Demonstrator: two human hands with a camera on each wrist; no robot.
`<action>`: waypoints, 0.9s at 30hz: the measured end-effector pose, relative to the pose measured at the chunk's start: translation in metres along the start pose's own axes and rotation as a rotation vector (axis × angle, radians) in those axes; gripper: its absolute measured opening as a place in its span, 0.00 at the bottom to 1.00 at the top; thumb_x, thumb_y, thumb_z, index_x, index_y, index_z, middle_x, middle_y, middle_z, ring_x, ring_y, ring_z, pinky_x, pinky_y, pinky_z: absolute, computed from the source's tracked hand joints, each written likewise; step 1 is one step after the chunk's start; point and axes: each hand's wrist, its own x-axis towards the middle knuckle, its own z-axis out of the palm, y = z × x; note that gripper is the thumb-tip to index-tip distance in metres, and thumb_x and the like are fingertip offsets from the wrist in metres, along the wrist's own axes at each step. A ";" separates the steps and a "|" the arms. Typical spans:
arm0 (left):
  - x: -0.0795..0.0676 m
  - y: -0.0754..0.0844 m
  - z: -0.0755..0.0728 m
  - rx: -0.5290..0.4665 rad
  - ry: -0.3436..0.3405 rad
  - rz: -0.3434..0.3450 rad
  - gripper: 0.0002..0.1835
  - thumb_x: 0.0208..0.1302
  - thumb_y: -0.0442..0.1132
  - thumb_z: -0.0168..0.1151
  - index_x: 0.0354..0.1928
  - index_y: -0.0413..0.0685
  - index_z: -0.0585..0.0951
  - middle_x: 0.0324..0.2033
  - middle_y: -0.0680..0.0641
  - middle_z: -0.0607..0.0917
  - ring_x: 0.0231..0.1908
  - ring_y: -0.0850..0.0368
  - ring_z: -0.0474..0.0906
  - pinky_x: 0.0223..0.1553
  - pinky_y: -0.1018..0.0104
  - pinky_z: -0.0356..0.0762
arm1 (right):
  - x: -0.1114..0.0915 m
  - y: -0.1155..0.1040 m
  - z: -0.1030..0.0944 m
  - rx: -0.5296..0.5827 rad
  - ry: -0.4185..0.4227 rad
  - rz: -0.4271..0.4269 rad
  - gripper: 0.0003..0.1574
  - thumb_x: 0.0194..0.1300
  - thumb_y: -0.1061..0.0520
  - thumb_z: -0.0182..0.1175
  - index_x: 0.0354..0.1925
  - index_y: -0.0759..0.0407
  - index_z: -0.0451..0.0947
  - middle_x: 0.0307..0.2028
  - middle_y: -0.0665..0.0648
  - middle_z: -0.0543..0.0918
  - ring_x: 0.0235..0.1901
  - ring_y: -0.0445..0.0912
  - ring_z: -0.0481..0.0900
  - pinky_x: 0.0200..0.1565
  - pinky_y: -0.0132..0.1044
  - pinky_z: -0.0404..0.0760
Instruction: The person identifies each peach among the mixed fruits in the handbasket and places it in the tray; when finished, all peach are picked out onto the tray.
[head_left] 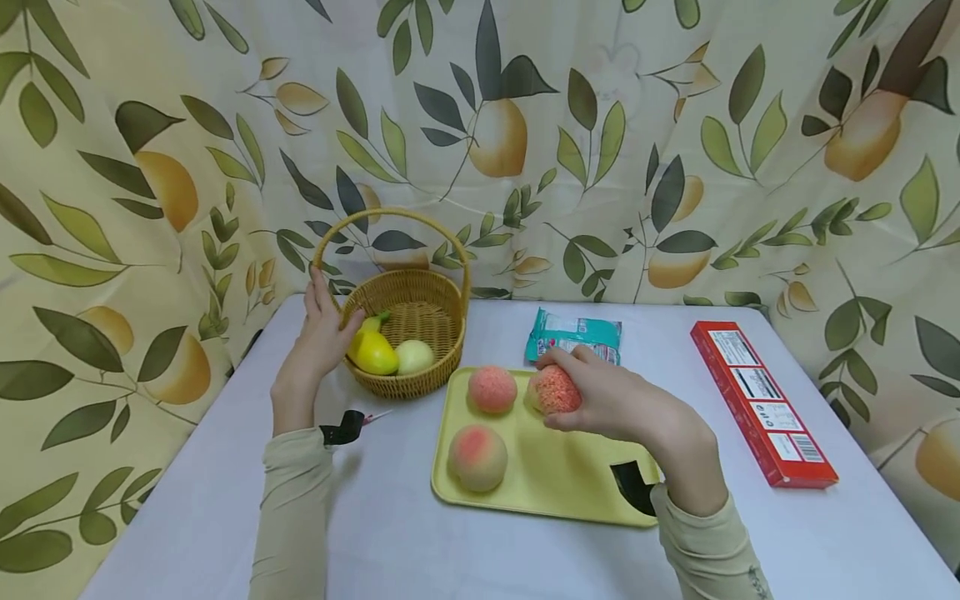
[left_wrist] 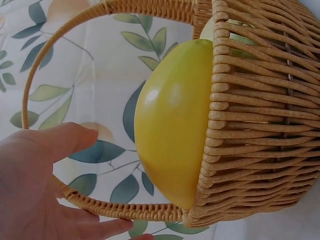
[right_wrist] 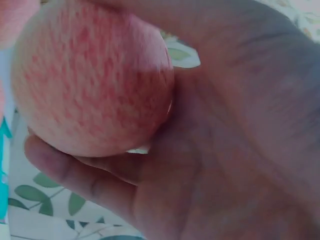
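Note:
My right hand grips a red-streaked apple above the back of the yellow tray; in the right wrist view the apple lies between thumb and fingers. A pink speckled round fruit and a peach sit on the tray's left side. My left hand rests against the left side of the wicker basket's handle, fingers extended. Inside the basket are a smooth yellow fruit, a pale green round fruit and a partly hidden yellow piece with a green tip.
Behind the tray lies a teal packet. A long red box is on the right of the white table. A fruit-patterned cloth hangs behind the table and at its sides.

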 end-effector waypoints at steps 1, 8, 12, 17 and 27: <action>-0.001 0.000 0.000 0.001 -0.002 0.001 0.55 0.79 0.62 0.42 0.72 0.54 0.09 0.78 0.34 0.18 0.78 0.21 0.41 0.74 0.27 0.53 | -0.004 -0.001 -0.002 0.009 -0.013 0.006 0.39 0.58 0.43 0.74 0.65 0.46 0.72 0.53 0.59 0.75 0.45 0.48 0.79 0.42 0.43 0.81; -0.004 -0.003 -0.003 0.014 -0.009 -0.021 0.55 0.78 0.63 0.42 0.73 0.53 0.09 0.77 0.33 0.18 0.77 0.19 0.41 0.73 0.25 0.51 | -0.013 0.001 0.003 -0.004 -0.076 0.051 0.43 0.56 0.41 0.75 0.64 0.54 0.72 0.60 0.62 0.77 0.57 0.55 0.76 0.56 0.55 0.81; -0.004 -0.002 -0.002 0.009 -0.021 -0.022 0.55 0.78 0.63 0.42 0.73 0.54 0.09 0.77 0.34 0.17 0.77 0.19 0.41 0.73 0.25 0.51 | -0.007 0.001 0.014 0.011 -0.151 0.112 0.43 0.55 0.44 0.76 0.62 0.56 0.70 0.45 0.55 0.82 0.47 0.48 0.80 0.50 0.48 0.82; -0.005 -0.001 0.000 0.020 -0.020 -0.021 0.55 0.78 0.63 0.42 0.73 0.51 0.10 0.77 0.33 0.17 0.77 0.19 0.43 0.73 0.26 0.52 | 0.006 -0.005 0.032 -0.096 -0.219 0.179 0.48 0.53 0.46 0.77 0.67 0.56 0.70 0.50 0.62 0.85 0.44 0.50 0.83 0.45 0.46 0.82; 0.000 0.003 0.001 0.024 -0.012 0.002 0.55 0.78 0.64 0.41 0.73 0.52 0.10 0.77 0.34 0.17 0.77 0.20 0.42 0.74 0.27 0.52 | 0.019 -0.018 0.067 -0.361 -0.088 0.287 0.39 0.45 0.53 0.79 0.54 0.58 0.73 0.49 0.70 0.79 0.42 0.61 0.77 0.42 0.53 0.81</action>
